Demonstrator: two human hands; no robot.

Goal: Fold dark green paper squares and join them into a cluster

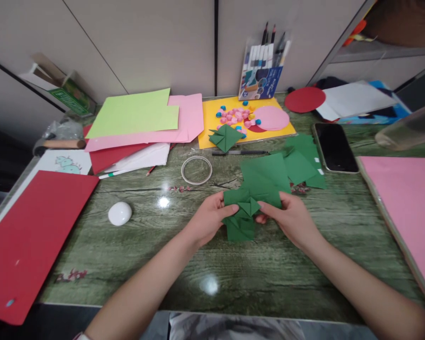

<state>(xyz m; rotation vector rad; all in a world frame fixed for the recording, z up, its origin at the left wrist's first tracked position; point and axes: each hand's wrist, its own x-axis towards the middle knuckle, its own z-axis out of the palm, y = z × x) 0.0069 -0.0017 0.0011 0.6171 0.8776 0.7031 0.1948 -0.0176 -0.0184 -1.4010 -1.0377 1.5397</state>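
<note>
Between my two hands is a partly folded piece of green paper (241, 226), with creased flaps and a small raised triangle at its centre. My left hand (212, 210) pinches its left side, thumb on top. On the right side my right hand (286, 212) grips it, the thumb pressing beside the raised triangle and the fingers underneath. Just beyond lie flat green paper sheets (265, 170), partly overlapped by the held piece. Farther back, a finished-looking green folded leaf shape (225, 138) rests at the edge of a yellow sheet (205, 123).
A black pen (241, 152), a tape roll (196, 170) and a phone (335, 147) lie around the work. Left are a white egg-shaped object (120, 214), red paper (38, 236) and stacked coloured sheets (134, 113). A marker pack (262, 71) leans at the back; pink paper (407, 203) lies right.
</note>
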